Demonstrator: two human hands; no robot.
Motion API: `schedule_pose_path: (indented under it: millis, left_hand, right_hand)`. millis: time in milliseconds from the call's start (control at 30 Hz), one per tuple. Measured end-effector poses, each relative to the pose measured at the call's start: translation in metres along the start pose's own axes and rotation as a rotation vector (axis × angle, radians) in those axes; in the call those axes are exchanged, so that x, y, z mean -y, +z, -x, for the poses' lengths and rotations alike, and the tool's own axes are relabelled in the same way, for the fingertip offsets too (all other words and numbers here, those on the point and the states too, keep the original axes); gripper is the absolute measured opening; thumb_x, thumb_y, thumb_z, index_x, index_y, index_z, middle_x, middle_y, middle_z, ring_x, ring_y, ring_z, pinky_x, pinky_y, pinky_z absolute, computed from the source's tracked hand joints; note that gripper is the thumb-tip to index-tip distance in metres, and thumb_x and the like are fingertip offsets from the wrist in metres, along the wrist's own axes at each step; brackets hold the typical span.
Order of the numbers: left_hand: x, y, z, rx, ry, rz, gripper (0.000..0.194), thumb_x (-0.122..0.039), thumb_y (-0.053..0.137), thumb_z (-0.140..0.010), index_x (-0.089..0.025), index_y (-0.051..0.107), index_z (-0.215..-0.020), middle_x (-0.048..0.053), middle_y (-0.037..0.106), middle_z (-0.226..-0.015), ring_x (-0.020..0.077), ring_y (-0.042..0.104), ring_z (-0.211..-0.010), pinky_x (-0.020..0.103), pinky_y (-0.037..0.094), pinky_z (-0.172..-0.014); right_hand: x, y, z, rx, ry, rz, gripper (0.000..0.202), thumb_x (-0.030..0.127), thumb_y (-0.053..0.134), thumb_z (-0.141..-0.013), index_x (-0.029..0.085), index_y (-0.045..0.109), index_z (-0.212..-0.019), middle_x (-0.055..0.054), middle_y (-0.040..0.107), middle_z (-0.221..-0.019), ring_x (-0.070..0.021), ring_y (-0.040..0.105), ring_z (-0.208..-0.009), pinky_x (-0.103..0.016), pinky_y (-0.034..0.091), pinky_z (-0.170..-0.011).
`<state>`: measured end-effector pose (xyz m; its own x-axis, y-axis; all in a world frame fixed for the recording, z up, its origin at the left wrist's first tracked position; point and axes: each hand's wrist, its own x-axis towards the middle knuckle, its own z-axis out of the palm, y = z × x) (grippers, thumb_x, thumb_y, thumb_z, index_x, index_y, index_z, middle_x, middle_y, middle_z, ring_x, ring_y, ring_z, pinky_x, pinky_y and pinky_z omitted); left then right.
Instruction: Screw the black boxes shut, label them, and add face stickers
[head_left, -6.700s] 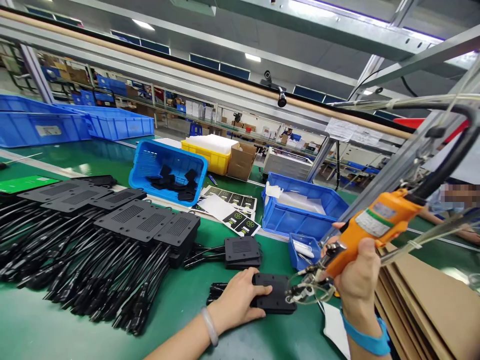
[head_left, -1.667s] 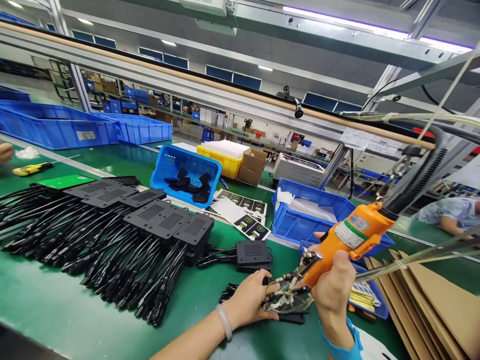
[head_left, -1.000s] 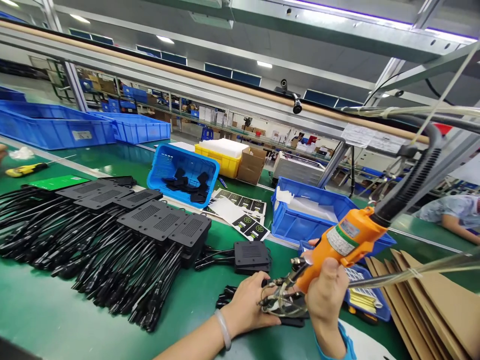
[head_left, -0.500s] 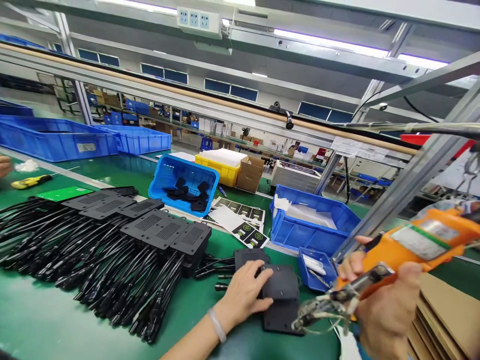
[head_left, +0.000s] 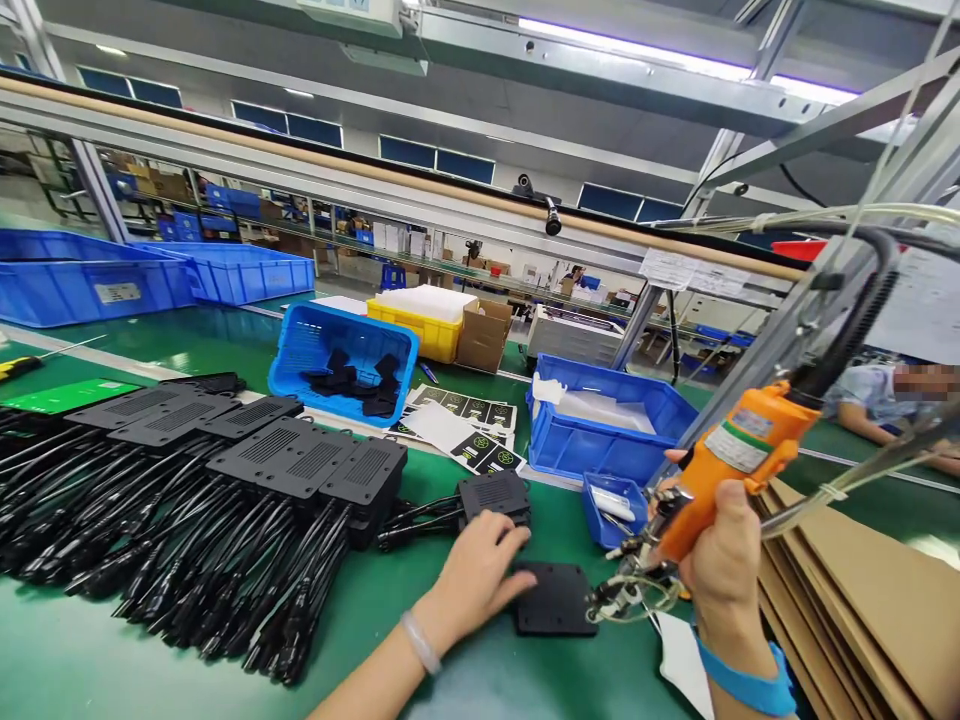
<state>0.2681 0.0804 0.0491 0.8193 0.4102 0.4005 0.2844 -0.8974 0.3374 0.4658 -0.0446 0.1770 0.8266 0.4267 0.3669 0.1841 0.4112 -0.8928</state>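
Observation:
My left hand (head_left: 476, 570), with a pale bangle at the wrist, reaches over the bench with thumb and fingers apart. Its fingertips are at the near edge of a black vented box (head_left: 495, 493) with cables; whether they touch it I cannot tell. Just right of the thumb a flat black panel (head_left: 555, 600) lies on the green mat. My right hand (head_left: 724, 550), wearing a blue wristband, is wrapped round an orange power screwdriver (head_left: 712, 460). The tool's metal tip with clear tubing hangs by the panel's right edge.
Rows of black boxes (head_left: 274, 455) with cables cover the left. Behind are a blue basket (head_left: 405, 370) of black parts, printed label sheets (head_left: 480, 425), a blue bin (head_left: 600, 450) and a small blue tray (head_left: 611, 510). Cardboard sheets (head_left: 847, 600) lie right. A person (head_left: 870, 390) sits beyond.
The upper black piece under my left hand no longer covers the panel, which now shows whole. My right hand has brought the screwdriver leftward and more upright. The view has shifted.

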Motion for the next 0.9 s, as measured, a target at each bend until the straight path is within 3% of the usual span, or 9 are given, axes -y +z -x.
schedule_pose_path:
  millis: [133, 233, 600, 900]
  left_hand:
    - [-0.019, 0.024, 0.007, 0.217, 0.106, 0.039, 0.08, -0.058, 0.083, -0.07, -0.018, 0.059, -0.135, 0.021, 0.056, -0.134, 0.0383, 0.055, -0.121, 0.051, 0.049, -0.101]
    - [-0.019, 0.03, 0.009, 0.322, 0.054, 0.054, 0.077, -0.053, 0.081, -0.075, -0.022, 0.056, -0.141, 0.023, 0.049, -0.143, 0.0407, 0.049, -0.129, 0.055, 0.043, -0.107]
    - [-0.022, 0.024, 0.006, 0.378, -0.019, 0.082, 0.075, -0.045, 0.083, -0.076, -0.027, 0.054, -0.143, 0.021, 0.051, -0.141, 0.0385, 0.051, -0.127, 0.053, 0.043, -0.107]
    - [-0.024, 0.019, 0.005, 0.412, -0.035, 0.086, 0.076, -0.039, 0.085, -0.076, -0.027, 0.053, -0.143, 0.022, 0.049, -0.143, 0.0393, 0.049, -0.13, 0.054, 0.041, -0.108]
  right_hand:
    - [-0.016, -0.002, 0.005, -0.026, 0.022, 0.007, 0.067, 0.07, 0.063, -0.069, 0.015, 0.066, -0.107, 0.0, 0.058, -0.062, -0.013, 0.045, -0.041, -0.028, 0.038, -0.037]
    - [-0.024, -0.003, 0.009, -0.029, 0.031, 0.018, 0.071, 0.073, 0.059, -0.071, 0.014, 0.064, -0.111, 0.0, 0.059, -0.061, -0.0122, 0.043, -0.039, -0.027, 0.037, -0.036]
    - [-0.031, -0.004, 0.016, -0.007, -0.014, 0.018, 0.071, 0.072, 0.06, -0.074, 0.014, 0.062, -0.115, -0.002, 0.06, -0.063, -0.0163, 0.053, -0.046, -0.028, 0.041, -0.039]
    - [-0.032, -0.011, 0.015, 0.017, 0.004, -0.004, 0.074, 0.075, 0.059, -0.073, 0.015, 0.06, -0.116, 0.0, 0.059, -0.063, -0.0125, 0.046, -0.036, -0.025, 0.034, -0.031]
